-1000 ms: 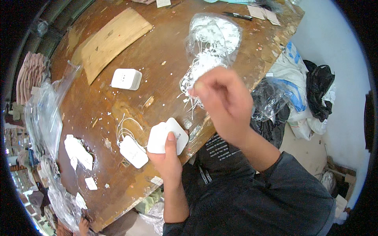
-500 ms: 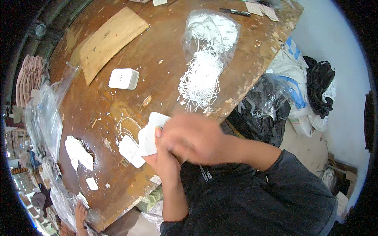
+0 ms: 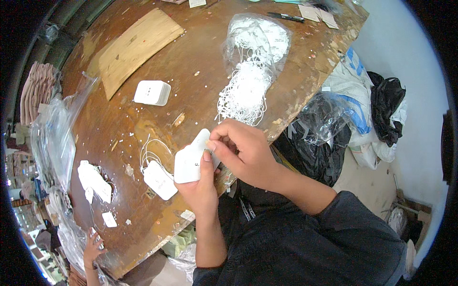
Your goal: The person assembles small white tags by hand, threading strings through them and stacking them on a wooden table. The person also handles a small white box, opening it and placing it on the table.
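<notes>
Head view: left hand (image 3: 200, 188) grips white tags (image 3: 190, 161); right hand (image 3: 245, 152) pinches their top edge.

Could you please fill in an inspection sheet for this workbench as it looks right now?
Surface: worn brown wooden table, scratched and speckled with small white scraps.
Job's things: stack of white tags held in the left hand; right hand pinches at its top edge.
Clutter: strung tags, white box, wooden board, clear bag of white strings, more tags, pen.
Hands: both closed on the tag stack.
Cables: nothing seen.
Surroundings: plastic bags on the floor to the right; another person's hand at the lower left.
</notes>
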Demonstrator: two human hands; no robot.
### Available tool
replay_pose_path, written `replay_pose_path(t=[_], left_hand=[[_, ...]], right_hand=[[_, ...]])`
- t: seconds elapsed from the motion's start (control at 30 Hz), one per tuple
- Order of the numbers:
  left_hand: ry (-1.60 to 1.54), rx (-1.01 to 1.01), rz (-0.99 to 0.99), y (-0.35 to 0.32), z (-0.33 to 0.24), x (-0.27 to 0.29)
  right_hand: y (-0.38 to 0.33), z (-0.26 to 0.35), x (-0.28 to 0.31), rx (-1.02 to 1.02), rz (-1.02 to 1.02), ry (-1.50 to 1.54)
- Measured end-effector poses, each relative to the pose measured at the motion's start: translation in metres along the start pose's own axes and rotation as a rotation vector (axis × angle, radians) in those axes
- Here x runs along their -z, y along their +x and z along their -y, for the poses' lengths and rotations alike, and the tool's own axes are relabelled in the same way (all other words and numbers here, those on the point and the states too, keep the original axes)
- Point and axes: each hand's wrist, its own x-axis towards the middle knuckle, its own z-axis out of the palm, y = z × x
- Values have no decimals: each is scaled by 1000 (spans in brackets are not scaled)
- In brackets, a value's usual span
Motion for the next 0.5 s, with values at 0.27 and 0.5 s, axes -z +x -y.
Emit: replay_pose_path(t=[0.27,0.5], left_hand=[[-26,-12,-8,0,5,4],[210,-196,-37,-1,7,4]], right_hand=[[4,-6,-11,88,34,-35],[5,-7,-12,100,27,-88]])
